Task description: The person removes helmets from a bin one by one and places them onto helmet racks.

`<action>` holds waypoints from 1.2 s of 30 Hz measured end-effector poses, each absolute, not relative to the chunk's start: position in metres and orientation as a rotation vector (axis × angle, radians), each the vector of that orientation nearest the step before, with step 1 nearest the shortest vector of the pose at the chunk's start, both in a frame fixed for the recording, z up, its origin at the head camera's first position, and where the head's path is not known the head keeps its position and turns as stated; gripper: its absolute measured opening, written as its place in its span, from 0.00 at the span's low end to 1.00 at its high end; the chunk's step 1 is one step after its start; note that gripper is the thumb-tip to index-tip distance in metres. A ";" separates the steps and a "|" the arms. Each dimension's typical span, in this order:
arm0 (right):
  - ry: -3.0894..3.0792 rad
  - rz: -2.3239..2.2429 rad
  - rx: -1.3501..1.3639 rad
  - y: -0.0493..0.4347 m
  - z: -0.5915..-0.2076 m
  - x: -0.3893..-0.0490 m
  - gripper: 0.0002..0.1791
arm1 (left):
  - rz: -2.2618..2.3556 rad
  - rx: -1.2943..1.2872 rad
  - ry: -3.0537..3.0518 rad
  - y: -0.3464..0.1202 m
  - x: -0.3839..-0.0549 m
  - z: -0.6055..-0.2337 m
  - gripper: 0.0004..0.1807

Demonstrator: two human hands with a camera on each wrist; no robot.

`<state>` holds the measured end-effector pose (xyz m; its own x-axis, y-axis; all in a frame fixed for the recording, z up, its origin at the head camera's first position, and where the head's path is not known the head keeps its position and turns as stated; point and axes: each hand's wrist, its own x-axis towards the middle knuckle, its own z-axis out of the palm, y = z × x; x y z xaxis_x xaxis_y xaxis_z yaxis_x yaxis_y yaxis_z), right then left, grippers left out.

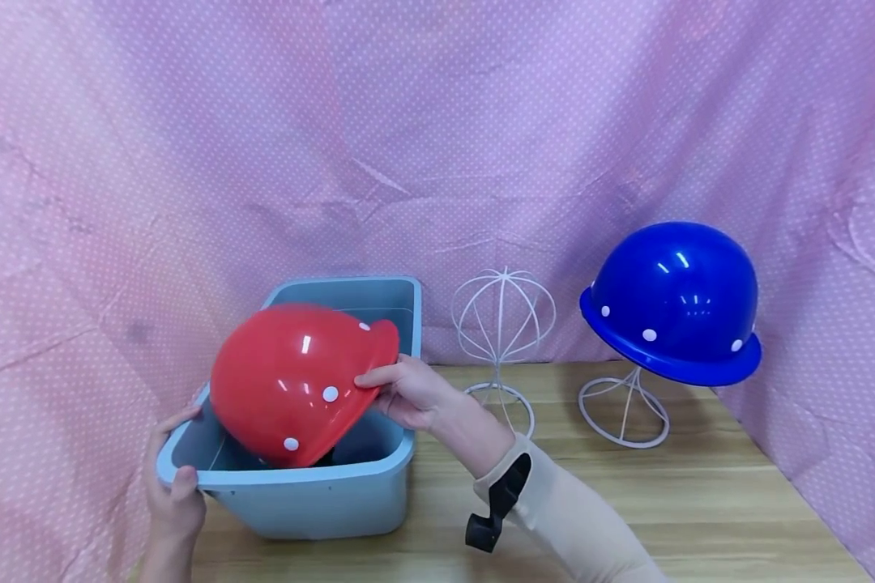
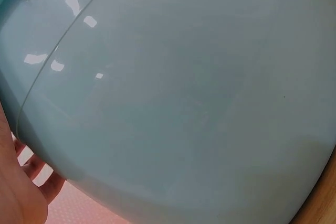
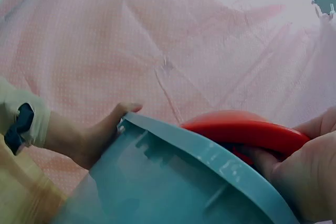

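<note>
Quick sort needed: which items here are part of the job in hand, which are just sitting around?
In use:
- glossy red plastic hard hat, brim gripped by the right hand
- pale blue plastic tub, near corner held by the left hand

Lying about:
- empty white wire hat stand
- glossy blue plastic hard hat on a second white wire stand
- wooden tabletop
- pink dotted cloth backdrop

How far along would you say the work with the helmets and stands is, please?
Done: glossy blue hard hat sits on one white wire stand. In hand: right hand grips the red plastic hard hat above the pale blue plastic bin, steadied by the left hand. Left: the second wire stand is bare.
</note>
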<state>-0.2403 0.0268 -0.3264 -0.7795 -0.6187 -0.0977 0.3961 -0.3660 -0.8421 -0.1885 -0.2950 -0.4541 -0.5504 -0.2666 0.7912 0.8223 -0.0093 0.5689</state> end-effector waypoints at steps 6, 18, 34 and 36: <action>1.167 -2.258 -0.382 0.027 -0.327 -0.231 0.29 | -1.724 -0.592 -1.461 -0.297 -0.186 -0.452 0.33; 0.921 -2.439 -0.851 0.039 -0.335 -0.228 0.32 | -1.808 -0.345 -1.652 -0.291 -0.173 -0.442 0.27; 0.780 -2.567 -0.912 0.045 -0.327 -0.226 0.37 | -1.821 -0.382 -1.536 -0.286 -0.177 -0.448 0.32; 0.775 -2.582 -0.906 0.045 -0.327 -0.227 0.34 | -1.804 -0.360 -1.569 -0.285 -0.176 -0.447 0.32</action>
<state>-0.2266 0.0452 -0.3267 -0.7574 -0.4363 0.4858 0.0965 -0.8106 -0.5776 -0.1762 -0.2855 -0.4470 -0.7104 -0.3249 0.6243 0.6633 -0.0125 0.7482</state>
